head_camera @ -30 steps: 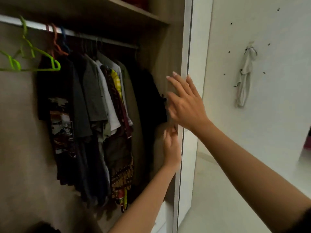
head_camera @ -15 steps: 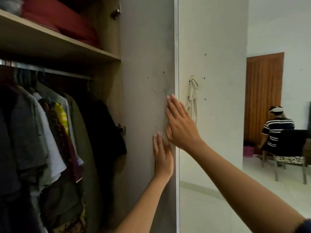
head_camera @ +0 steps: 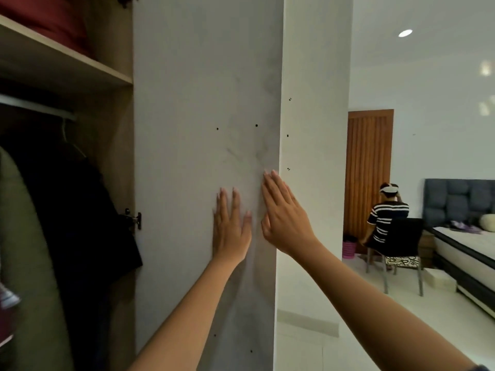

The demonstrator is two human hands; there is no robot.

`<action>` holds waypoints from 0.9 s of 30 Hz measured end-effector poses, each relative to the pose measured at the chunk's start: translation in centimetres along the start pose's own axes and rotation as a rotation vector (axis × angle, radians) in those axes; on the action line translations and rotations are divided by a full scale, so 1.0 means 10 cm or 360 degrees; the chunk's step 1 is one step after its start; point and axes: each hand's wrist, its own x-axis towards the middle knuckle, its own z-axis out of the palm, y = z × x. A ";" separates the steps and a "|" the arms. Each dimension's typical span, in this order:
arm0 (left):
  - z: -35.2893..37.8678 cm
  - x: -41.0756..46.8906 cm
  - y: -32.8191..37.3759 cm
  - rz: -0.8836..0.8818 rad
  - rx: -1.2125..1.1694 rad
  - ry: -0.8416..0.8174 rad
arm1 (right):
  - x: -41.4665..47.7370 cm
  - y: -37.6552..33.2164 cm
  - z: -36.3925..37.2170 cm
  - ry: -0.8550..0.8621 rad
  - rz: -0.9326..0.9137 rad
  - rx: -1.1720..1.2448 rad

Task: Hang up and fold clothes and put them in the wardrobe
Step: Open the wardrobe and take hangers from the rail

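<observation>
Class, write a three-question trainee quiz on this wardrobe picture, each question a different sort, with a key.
1. True or false: both hands lie flat on the grey wardrobe door.
2. Multiple choice: the door hinge sits (A) at the door's left edge, beside the dark garment; (B) at its right edge; (C) on the shelf.
3. Fill in: the red item lies on the ____ above the rail.

Key:
1. True: left hand and right hand, fingers spread, hold nothing.
2. A, next to the dark garment.
3. Shelf, above the rail.

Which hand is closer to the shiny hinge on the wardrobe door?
Left. The left hand lies flat on the door, nearer the hinge. The right hand presses by the door's outer edge, farther away.
</observation>
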 end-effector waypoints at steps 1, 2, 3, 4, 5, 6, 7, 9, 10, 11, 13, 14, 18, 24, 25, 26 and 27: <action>0.06 0.07 -0.03 0.0041 0.0043 0.0007 | 0.01 0.05 0.08 -0.0005 -0.0008 -0.0015; 0.12 0.14 -0.06 0.0074 0.0083 0.0015 | 0.02 0.10 0.18 -0.0007 -0.0012 -0.0019; 0.17 0.19 -0.08 0.0098 0.0126 0.0022 | 0.03 0.13 0.25 -0.0005 -0.0013 -0.0013; 0.21 0.23 -0.11 0.0116 0.0164 0.0024 | 0.04 0.16 0.31 -0.0004 -0.0011 0.0005; 0.28 0.27 -0.13 0.0129 0.0191 0.0023 | 0.04 0.19 0.40 -0.0011 -0.0004 0.0029; 0.32 0.30 -0.15 0.0139 0.0209 0.0019 | 0.05 0.21 0.47 -0.0015 0.0000 0.0043; 0.39 0.33 -0.17 0.0146 0.0234 0.0012 | 0.05 0.25 0.55 -0.0024 -0.0001 0.0052; 0.50 0.35 -0.23 0.0136 0.0317 0.0002 | 0.04 0.30 0.72 -0.0044 0.0002 0.0075; 0.56 0.36 -0.27 0.0128 0.0370 -0.0001 | 0.04 0.33 0.81 -0.0054 0.0003 0.0103; 0.62 0.38 -0.32 0.0118 0.0411 -0.0014 | 0.04 0.35 0.91 -0.0074 0.0009 0.0140; 0.72 0.42 -0.42 0.0127 0.0453 -0.0049 | 0.04 0.37 1.08 -0.0135 0.0003 0.0195; 0.76 0.45 -0.47 0.0141 0.0483 -0.0064 | 0.04 0.38 1.17 -0.0161 0.0004 0.0212; 0.86 0.52 -0.63 0.0259 0.0613 0.0033 | 0.07 0.37 1.40 -0.0110 -0.0033 0.0235; 0.81 0.53 -0.85 0.0500 0.0700 0.0073 | 0.18 0.24 1.57 0.0046 -0.0076 0.0297; 0.78 0.53 -0.90 0.0536 0.0709 0.0060 | 0.19 0.22 1.58 0.0068 -0.0058 0.0317; 0.74 0.52 -0.96 0.0552 0.0715 0.0049 | 0.21 0.19 1.61 0.0088 -0.0045 0.0348; 0.70 0.52 -1.00 0.0568 0.0712 0.0040 | 0.22 0.17 1.61 0.0103 -0.0031 0.0374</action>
